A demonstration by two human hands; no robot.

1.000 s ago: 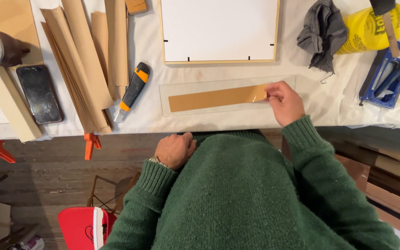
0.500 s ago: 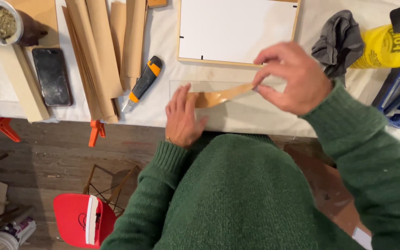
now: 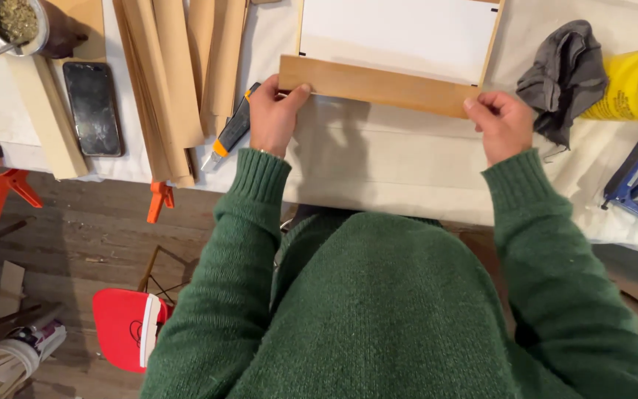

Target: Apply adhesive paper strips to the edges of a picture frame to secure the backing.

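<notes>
Wooden and thin, a long strip is held level between both hands just above the white-covered table, lying across the near edge of a white board in a wood frame. The left hand pinches the strip's left end, thumb on top; the right hand pinches the right end the same way. It looks like the strip is being lined up against the frame, so any next move calls for keeping it square and steady. To the left lie more wood strips, a utility knife and a phone; right, a grey rag and yellow bottle. Orange clamps grip the table's near edge over a dark wood floor.
</notes>
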